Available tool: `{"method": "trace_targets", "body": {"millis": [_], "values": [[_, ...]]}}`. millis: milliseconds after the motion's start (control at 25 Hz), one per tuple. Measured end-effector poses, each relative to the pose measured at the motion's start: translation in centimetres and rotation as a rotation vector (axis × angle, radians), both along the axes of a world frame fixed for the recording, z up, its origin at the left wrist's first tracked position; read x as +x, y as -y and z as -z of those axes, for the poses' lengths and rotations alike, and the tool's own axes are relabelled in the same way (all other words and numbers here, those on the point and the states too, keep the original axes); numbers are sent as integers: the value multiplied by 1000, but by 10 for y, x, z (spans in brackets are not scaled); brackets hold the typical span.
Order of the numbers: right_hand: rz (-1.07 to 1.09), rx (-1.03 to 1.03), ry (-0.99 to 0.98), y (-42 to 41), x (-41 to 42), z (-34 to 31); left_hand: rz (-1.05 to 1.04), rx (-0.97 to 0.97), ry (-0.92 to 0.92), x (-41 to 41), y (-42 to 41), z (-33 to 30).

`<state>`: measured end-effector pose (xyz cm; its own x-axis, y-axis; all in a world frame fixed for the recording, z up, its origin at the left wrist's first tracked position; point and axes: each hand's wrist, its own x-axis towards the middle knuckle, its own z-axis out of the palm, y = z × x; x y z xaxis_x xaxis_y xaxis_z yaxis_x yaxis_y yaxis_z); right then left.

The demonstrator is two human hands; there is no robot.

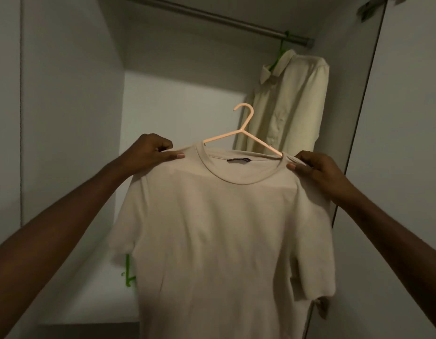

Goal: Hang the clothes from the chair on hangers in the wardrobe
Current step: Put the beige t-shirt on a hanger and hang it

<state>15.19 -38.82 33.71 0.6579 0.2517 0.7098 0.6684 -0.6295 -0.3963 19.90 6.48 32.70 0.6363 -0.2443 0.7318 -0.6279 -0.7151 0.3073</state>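
Beige T-shirt (219, 228): crew neck, short sleeves, dark label inside the back of the collar; held up in front of the open wardrobe (72, 94), front facing the camera, hem out of view below the bottom edge. Draped over a pink hanger (244, 133), whose arms run into the neck opening toward both shoulders; hook upright, free in the air, well below the rail (212, 15) and not on it.

Left hand (148, 151): at the shirt's left shoulder seam, fingers (174, 156) curled, pinching the fabric between thumb and forefinger.

Right hand (315, 167): at the shirt's right shoulder, fingers curled, pinching the fabric just beside the collar, close to the end of the hanger's arm. Cannot tell whether the hanger itself is caught in either pinch.

Rail: metal, running across the top of the wardrobe toward its right wall.

Cream collared shirt (290, 101): long, hanging at the right end of the rail on a green hanger (282, 48), close to the right wall, behind and above the held T-shirt.

Second green hanger (127, 275): partly visible low in the wardrobe, just left of the T-shirt's sleeve, above the shelf (94, 307); rest hidden by the shirt.

Wardrobe door (408, 143): open, at the right edge.
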Motion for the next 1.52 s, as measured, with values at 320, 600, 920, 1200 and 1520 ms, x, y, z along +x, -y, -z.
{"method": "trace_targets", "body": {"millis": [320,600,920,1200,1520], "values": [[21,163,59,16,-15,-45,113,-305,-160,23,30,-14],[119,169,172,6,-3,-125,95,-443,-71,86,50,-75],[316,126,298,-38,56,-196,77,-490,44,203,49,-166],[559,24,403,-64,109,-241,216,-584,78,294,54,-205],[707,10,546,-66,135,-283,319,-631,201,353,79,-263]]}}
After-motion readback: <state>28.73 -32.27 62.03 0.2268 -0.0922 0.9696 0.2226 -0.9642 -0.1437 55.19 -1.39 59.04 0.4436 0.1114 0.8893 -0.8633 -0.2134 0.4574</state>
